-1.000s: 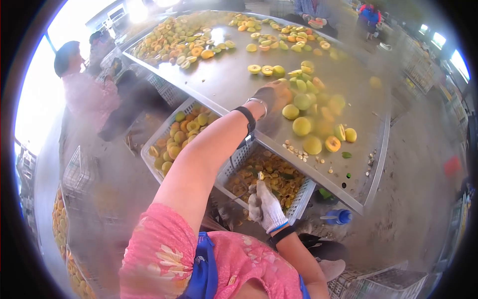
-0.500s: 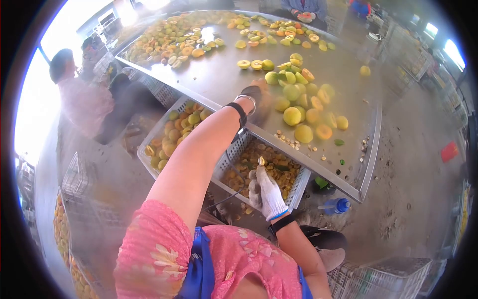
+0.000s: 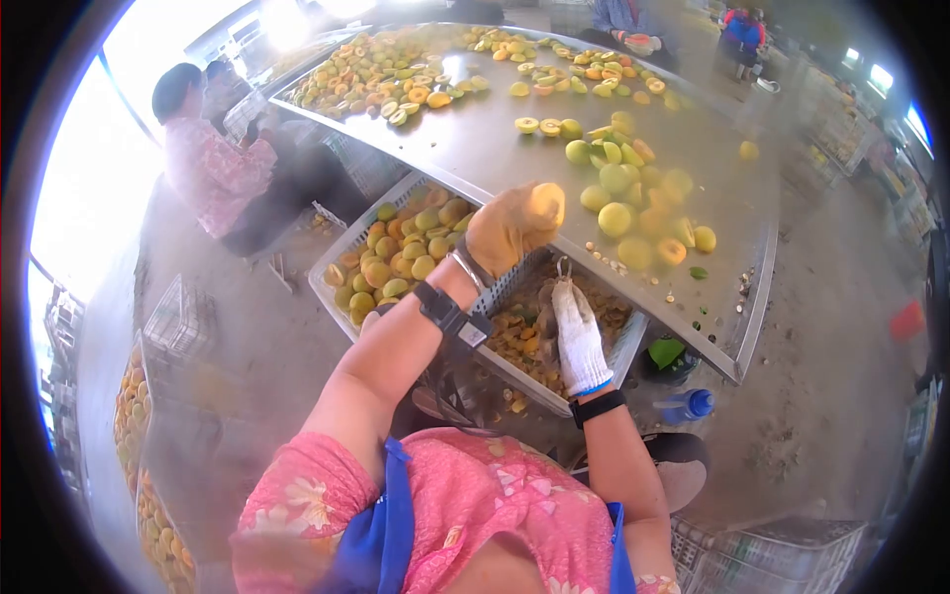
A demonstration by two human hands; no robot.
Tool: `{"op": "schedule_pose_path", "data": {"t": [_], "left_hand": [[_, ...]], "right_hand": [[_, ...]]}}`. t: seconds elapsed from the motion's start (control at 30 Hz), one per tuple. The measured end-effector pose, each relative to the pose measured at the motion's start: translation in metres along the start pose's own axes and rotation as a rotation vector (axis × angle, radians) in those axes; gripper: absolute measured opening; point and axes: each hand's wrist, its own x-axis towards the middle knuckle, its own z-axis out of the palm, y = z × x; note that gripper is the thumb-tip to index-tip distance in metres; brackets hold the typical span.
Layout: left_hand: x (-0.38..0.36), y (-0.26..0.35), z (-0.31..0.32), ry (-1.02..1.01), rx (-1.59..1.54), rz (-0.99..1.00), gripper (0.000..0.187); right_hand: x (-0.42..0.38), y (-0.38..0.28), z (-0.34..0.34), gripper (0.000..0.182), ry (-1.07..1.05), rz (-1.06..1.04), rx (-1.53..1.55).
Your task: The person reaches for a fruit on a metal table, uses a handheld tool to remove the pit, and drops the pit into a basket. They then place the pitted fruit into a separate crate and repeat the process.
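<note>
My left hand (image 3: 505, 238), in a brownish glove, is closed around a yellow peach half (image 3: 546, 202) above the table's near edge. My right hand (image 3: 577, 337), in a white glove, is closed on a small tool with a metal loop (image 3: 564, 265) at its tip; its handle is hidden in the fingers. Beneath both hands stands a crate (image 3: 625, 344) of brownish pits and scraps. Beyond my left hand, green-yellow peaches (image 3: 616, 219), some cut in half, lie on the metal table (image 3: 475, 148).
A second crate (image 3: 325, 282) full of peach halves stands left of the scraps crate. A blue-capped bottle (image 3: 686, 404) is on the floor at right. Larger piles of halves (image 3: 386, 74) cover the far table. A person (image 3: 213, 168) sits at left; another person's hands (image 3: 638, 43) show across the table.
My left hand has come back from the peach pile towards me, and a peach half now shows in it. My right hand has stayed over the scraps crate, its loop tool now upright.
</note>
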Motion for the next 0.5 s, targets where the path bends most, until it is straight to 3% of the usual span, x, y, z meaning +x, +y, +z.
{"op": "schedule_pose_path", "data": {"t": [0.07, 0.13, 0.2, 0.23, 0.33, 0.43, 0.5], "left_hand": [[-0.024, -0.009, 0.009, 0.021, 0.062, 0.028, 0.039], [-0.047, -0.014, 0.019, 0.0, 0.726, 0.261, 0.03], [-0.069, -0.005, 0.04, 0.027, 1.723, 0.495, 0.024], [-0.075, -0.013, 0.042, 0.062, 1.416, 0.487, 0.016], [-0.078, -0.028, 0.033, 0.12, 1.391, 0.469, 0.019], [-0.081, -0.037, 0.036, 0.035, 1.258, 0.484, 0.021], [-0.076, -0.046, 0.027, 0.039, 1.068, 0.447, 0.022]], "right_hand": [[-0.001, 0.0, 0.0, 0.03, -0.005, -0.063, -0.081], [-0.003, 0.0, -0.002, 0.029, -0.009, -0.11, -0.163], [-0.001, 0.003, -0.004, 0.03, -0.012, -0.154, -0.218], [-0.001, 0.004, -0.005, 0.03, -0.014, -0.17, -0.248], [0.009, 0.02, -0.015, 0.033, -0.036, -0.216, -0.34], [0.018, 0.031, -0.019, 0.039, -0.011, -0.451, -0.576], [0.015, 0.028, -0.017, 0.044, 0.005, -0.372, -0.616]]}}
